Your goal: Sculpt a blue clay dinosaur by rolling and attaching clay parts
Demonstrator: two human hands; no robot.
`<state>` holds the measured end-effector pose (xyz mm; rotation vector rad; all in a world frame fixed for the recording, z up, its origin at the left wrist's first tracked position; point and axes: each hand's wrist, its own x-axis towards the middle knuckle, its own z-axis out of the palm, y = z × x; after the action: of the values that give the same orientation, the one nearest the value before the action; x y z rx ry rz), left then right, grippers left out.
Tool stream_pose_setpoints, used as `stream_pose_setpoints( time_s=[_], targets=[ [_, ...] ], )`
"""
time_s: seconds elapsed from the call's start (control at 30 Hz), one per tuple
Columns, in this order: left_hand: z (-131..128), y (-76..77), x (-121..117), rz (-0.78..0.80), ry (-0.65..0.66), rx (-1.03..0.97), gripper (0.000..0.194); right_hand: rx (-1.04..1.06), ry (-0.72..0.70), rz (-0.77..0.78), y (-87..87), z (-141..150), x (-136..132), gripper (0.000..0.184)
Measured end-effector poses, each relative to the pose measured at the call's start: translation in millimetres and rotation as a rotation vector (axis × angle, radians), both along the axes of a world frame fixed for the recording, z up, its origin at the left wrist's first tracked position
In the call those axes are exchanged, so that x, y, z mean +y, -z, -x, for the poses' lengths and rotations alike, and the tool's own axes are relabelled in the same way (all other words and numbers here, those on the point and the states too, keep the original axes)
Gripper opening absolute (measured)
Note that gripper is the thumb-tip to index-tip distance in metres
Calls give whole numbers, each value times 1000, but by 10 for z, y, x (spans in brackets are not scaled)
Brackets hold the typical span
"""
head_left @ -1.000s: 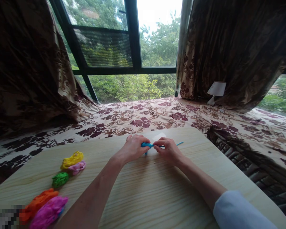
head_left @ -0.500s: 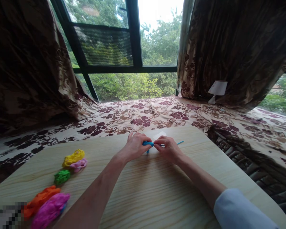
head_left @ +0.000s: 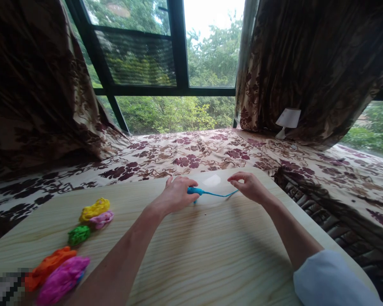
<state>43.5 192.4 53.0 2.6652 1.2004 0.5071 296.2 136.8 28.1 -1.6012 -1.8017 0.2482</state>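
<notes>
My left hand (head_left: 176, 193) is closed around a thick blue piece of modelling clay (head_left: 195, 191), just over the tabletop. A short blue stub points down beneath it. From its right end runs a thin blue clay strand (head_left: 214, 194), slightly bent, its far end reaching under my right hand (head_left: 247, 187). The thumb and fingertips of that hand are drawn together above the strand, with nothing visible between them. Where the strand's tip ends is hidden by the hand.
On the pale wooden table (head_left: 178, 263) at left lie lumps of clay: yellow (head_left: 95, 210), light pink (head_left: 102, 219), green (head_left: 79, 234), orange (head_left: 49, 267) and magenta (head_left: 64, 279). A white patch (head_left: 212, 181) shows beyond the strand. Behind are a floral-covered ledge (head_left: 191, 148) and a small lamp (head_left: 288, 119).
My right hand has moved right from beside the thick blue clay to the strand's far end, uncovering the strand. My left hand keeps its hold, nearly in place.
</notes>
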Motion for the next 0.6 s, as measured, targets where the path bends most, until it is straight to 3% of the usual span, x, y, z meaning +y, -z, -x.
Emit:
stream_pose_setpoints(
  time_s=[0.17, 0.3, 0.6],
  targets=[
    [61, -101, 5, 33, -4, 14, 30, -64, -74, 84, 23, 2, -40, 16],
    [51, -149, -5, -58, -25, -9, 29, -138, -120, 114, 55, 91, -71, 16],
    [-260, -6, -279, -270, 63, -4, 20, -216, -140, 97, 31, 201, -106, 13]
  ],
)
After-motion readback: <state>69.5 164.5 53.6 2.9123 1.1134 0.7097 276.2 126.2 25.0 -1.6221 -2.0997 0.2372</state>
